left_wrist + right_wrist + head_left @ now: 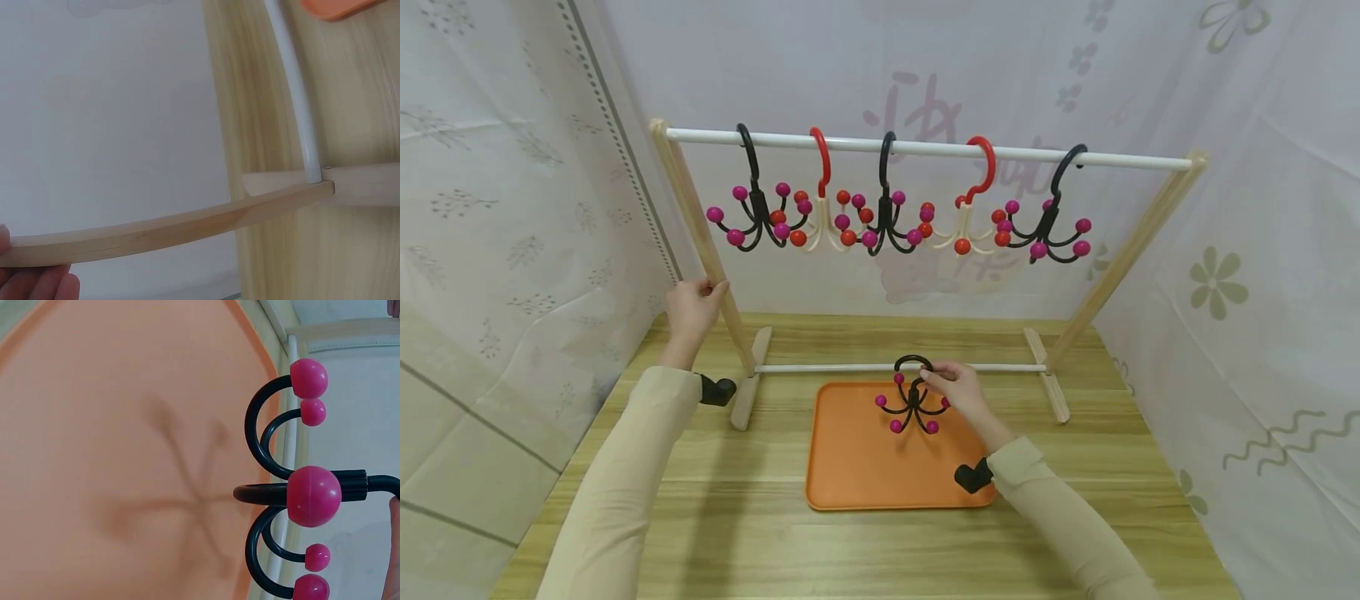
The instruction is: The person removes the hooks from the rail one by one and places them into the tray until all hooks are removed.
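My left hand (691, 313) grips the left wooden post (700, 225) of a rack, partway up. In the left wrist view, fingers (40, 282) curl under that post (150, 237). With my right hand (957, 387) I pinch the hook of a black multi-arm hanger (913, 399), tipped with pink balls. The hanger is upright above an orange tray (842, 483). From the right wrist, its black stem (349, 485) and curved arms show against the tray (75, 375), which carries its shadow. Only a sliver of the hand (392, 550) shows there.
Several similar hangers, black with pink balls like this one (759, 208) and cream with red hooks like this one (965, 221), hang from the white top rail (932, 148). A white lower bar (827, 367) runs behind the tray. Patterned curtains (1247, 208) surround the wooden table (820, 550).
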Motion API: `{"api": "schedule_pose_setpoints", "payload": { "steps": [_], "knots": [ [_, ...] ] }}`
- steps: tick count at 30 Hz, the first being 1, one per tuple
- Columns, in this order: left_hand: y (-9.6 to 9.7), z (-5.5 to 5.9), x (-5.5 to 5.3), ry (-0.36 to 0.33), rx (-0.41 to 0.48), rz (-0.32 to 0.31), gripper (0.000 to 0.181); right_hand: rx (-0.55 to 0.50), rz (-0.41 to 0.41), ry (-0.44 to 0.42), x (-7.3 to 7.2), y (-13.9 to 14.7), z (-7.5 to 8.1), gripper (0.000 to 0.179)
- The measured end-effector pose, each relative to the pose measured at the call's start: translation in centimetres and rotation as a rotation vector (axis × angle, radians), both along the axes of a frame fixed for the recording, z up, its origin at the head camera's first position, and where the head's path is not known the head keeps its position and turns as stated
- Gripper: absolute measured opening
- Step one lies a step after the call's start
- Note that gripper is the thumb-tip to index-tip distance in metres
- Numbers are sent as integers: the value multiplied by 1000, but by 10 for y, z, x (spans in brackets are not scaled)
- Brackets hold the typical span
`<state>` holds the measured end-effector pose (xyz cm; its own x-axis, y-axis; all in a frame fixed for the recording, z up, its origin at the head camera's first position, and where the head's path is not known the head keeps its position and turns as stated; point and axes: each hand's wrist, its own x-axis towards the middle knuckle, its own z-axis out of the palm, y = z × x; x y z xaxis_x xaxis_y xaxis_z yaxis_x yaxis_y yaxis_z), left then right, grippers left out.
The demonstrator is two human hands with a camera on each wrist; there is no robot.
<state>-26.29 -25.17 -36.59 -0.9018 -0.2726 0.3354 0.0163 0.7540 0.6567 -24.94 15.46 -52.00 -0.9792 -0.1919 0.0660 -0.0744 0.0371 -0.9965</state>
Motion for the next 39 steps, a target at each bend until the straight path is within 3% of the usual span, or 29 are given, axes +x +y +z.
{"api": "schedule_pose_setpoints", "payload": {
  "steps": [3, 5, 15, 27, 34, 39],
  "knots": [
    [0, 0, 0, 4, -2, -2, 37, 19, -34, -90, 22, -22, 43, 25],
    [0, 0, 0, 9, -3, -2, 36, 9, -42, -105, 29, -32, 56, 25],
    [1, -1, 0, 5, 12, -1, 37, -56, -76, -146, 21, -65, 43, 25],
    [0, 0, 0, 11, 1, 20, 37, -125, -21, -165, 23, -93, 34, 25],
    [0, 0, 1, 10, -3, 15, 36, -178, -7, -201, 27, -106, 43, 25],
    [0, -2, 0, 11, 11, 7, 36, -156, -4, -205, 32, -112, 51, 27]
  ]
}}
